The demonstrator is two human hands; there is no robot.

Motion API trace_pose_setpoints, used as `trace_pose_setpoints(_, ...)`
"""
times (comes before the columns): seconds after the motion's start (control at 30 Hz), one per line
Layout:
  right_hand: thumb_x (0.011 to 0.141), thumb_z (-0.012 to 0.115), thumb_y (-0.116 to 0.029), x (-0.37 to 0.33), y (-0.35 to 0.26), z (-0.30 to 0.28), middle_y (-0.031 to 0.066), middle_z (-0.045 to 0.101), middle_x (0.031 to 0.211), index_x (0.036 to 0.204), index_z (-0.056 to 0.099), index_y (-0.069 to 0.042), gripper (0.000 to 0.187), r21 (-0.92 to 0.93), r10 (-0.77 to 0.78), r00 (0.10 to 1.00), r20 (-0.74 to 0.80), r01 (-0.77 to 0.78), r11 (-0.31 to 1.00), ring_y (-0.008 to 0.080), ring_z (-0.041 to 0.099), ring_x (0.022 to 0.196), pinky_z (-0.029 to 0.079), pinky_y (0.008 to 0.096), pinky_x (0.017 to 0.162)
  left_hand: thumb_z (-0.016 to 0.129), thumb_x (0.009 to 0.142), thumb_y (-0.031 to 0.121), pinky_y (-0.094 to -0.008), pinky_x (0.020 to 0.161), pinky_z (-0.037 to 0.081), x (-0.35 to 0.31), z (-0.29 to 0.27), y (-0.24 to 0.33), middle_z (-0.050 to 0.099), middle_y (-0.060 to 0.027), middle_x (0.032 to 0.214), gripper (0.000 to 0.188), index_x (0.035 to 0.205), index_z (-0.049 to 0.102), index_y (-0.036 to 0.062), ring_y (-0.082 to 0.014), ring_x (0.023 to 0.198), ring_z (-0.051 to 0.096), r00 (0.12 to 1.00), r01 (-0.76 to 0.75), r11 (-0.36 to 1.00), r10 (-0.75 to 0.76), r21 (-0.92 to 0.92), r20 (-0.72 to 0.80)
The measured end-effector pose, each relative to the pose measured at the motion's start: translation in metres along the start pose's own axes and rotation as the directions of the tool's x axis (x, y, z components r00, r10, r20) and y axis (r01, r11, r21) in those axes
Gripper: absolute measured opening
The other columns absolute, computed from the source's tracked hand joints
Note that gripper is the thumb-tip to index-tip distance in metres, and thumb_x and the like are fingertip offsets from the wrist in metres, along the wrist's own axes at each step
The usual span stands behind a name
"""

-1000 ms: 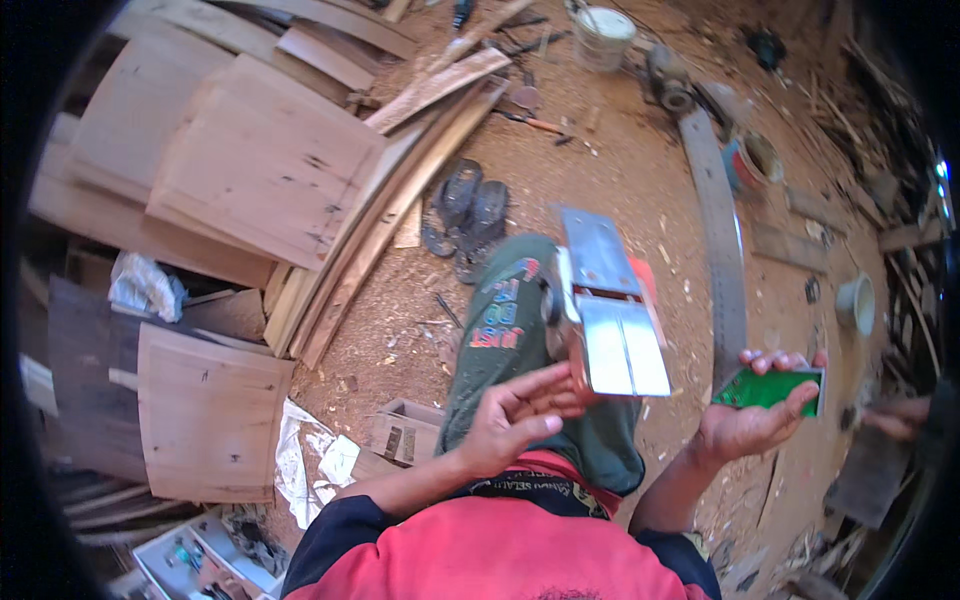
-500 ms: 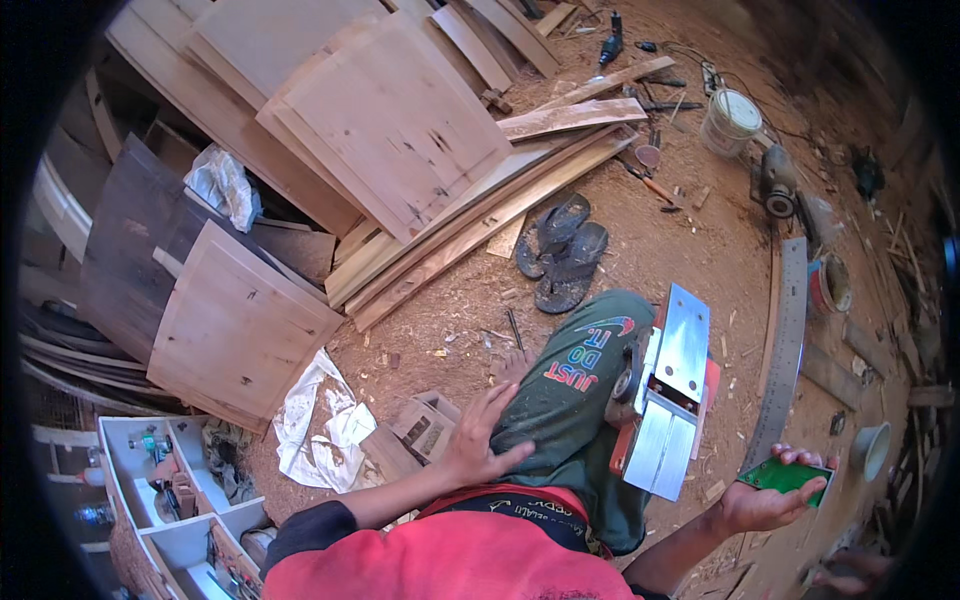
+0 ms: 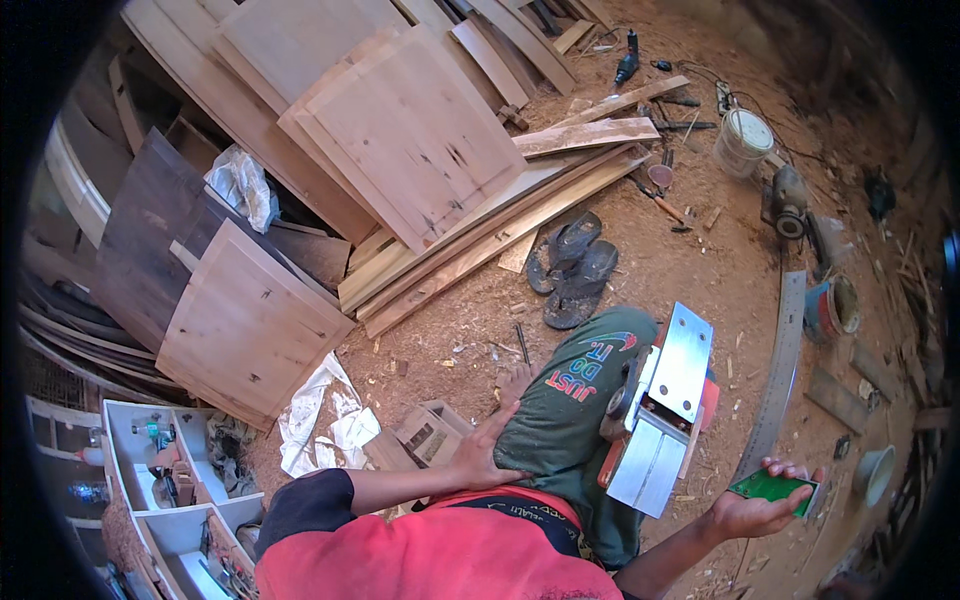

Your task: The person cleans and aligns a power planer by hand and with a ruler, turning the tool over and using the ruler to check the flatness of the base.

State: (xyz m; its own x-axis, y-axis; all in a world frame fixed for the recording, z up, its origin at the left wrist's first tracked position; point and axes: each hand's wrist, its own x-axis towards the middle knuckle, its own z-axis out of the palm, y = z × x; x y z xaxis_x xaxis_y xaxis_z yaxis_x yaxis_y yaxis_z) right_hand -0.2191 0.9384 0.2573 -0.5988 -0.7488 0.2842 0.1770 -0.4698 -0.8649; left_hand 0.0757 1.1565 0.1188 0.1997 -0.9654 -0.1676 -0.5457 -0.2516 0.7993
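My left hand (image 3: 488, 457) lies with its fingers stretched out on my thigh, on the dark green trousers (image 3: 580, 385). Out to the right, my right hand (image 3: 760, 512) is closed around a flat green rectangular piece (image 3: 772, 486); its exact kind does not show. Against my leg stands an electric planer (image 3: 652, 455), turned so that its silvery metal sole faces up, with orange-red parts of its body at the sides. Neither hand touches the planer. A long steel ruler (image 3: 778, 370) lies on the ground beyond my right hand.
Wooden panels (image 3: 410, 140) and boards (image 3: 500, 235) are stacked at the far left. Black sandals (image 3: 575, 270) lie ahead. A white compartment box (image 3: 185, 525) with tools is at the near left. A bucket (image 3: 742, 140), an angle grinder (image 3: 788, 205) and a drill (image 3: 626, 62) sit farther off.
My left hand has come down from a slightly raised pose to rest on my thigh. My right hand still grips the green piece. The whole view has shifted slightly.
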Motion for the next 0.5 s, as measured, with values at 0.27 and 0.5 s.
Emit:
trace_pose_setpoints(0.27, 0.103, 0.051, -0.019, 0.001, 0.010, -0.014, 0.0034, 0.045, 0.078, 0.130, 0.047, 0.008, 0.038, -0.078, 0.025, 1.000, -0.018, -0.026, 0.997, 0.0139, 0.047, 0.071, 0.044, 0.0305, 0.069, 0.088, 0.066, 0.045, -0.0464, 0.112, 0.040, 0.001, -0.002, 0.002, 0.044, -0.0206, 0.149, 0.116, 0.156, 0.024, 0.0096, -0.0385, 0.134, 0.048, 1.000, 0.008, 1.000, -0.008, -0.014, -0.001)
trace_pose_setpoints(0.5, 0.099, 0.053, -0.013, -0.001, 0.013, -0.009, 0.0029, 0.045, 0.077, 0.125, 0.049, 0.007, 0.033, -0.066, 0.019, 1.000, 0.023, -0.017, 0.998, 0.0136, 0.048, 0.070, 0.044, 0.0306, 0.065, 0.087, 0.066, 0.046, -0.0472, 0.111, 0.040, 0.003, -0.005, 0.003, 0.047, -0.0240, 0.144, 0.116, 0.156, 0.023, 0.0097, -0.0402, 0.131, 0.050, 1.000, -0.006, 1.000, 0.006, -0.005, 0.001)
